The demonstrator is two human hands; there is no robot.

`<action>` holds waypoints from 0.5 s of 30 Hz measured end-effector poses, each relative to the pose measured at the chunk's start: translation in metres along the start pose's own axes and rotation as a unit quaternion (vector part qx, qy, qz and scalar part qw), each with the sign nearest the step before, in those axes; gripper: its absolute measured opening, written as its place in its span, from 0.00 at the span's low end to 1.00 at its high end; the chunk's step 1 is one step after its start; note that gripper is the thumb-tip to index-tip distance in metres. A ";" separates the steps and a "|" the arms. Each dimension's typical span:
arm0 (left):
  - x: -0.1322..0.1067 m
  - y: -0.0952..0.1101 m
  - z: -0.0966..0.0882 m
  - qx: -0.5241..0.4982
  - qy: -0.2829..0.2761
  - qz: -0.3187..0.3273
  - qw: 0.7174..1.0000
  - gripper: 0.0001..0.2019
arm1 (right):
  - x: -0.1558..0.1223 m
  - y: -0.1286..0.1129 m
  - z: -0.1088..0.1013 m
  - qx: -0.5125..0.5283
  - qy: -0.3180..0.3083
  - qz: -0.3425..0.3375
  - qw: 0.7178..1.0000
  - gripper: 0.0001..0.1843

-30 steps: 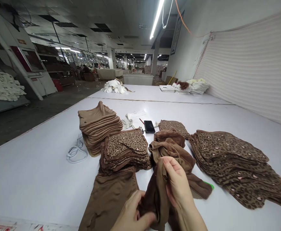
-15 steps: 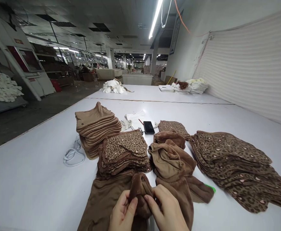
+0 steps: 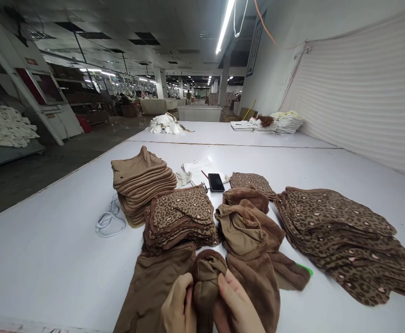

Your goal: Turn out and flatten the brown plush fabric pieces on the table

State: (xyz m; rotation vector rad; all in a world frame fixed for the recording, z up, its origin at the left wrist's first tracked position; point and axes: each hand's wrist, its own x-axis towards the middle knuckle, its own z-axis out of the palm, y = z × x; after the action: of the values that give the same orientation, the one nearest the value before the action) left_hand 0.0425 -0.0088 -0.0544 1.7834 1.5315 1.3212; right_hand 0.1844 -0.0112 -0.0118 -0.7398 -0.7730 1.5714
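Note:
Between my two hands a piece of brown plush fabric [image 3: 207, 277] is bunched up, its smooth olive-brown side now showing on top. My left hand [image 3: 179, 303] pinches its left edge. Thumb and fingers of my right hand [image 3: 235, 300] grip the right edge. Under and left of them lies a flat brown cloth piece [image 3: 153, 286]. To the right are crumpled brown plush pieces [image 3: 254, 286]. Just beyond my hands sits a stack of leopard-print pieces [image 3: 181, 212], beside a taller pile of folded tan-brown cloth [image 3: 143, 175].
A larger leopard-print pile [image 3: 334, 231] spreads at right, a smaller one [image 3: 252, 182] behind. A black phone [image 3: 216, 182] lies by papers [image 3: 200, 167]. A pale blue cord loop [image 3: 110, 224] is at left. White cloth [image 3: 167, 124] lies at the far end.
My hands have turned the bunched fabric, so its smooth side shows where plush showed before. The fingers have shifted along its edges. The camera view has moved slightly.

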 end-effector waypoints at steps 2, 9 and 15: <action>0.004 0.004 0.000 0.012 0.006 0.040 0.999 0.13 | -0.002 0.001 0.005 0.044 0.020 0.036 0.998 0.23; 0.011 0.000 -0.017 0.151 0.062 0.226 0.960 0.14 | -0.004 -0.003 0.016 0.123 0.068 0.057 0.988 0.19; 0.014 -0.004 -0.027 0.246 0.011 0.332 0.911 0.22 | -0.014 -0.001 0.018 0.046 0.048 0.031 0.997 0.27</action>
State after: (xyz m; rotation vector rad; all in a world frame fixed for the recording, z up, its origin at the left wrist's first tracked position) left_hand 0.0158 -0.0018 -0.0406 2.7989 1.4005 1.2946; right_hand 0.1723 -0.0263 0.0002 -0.7713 -0.6076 1.6033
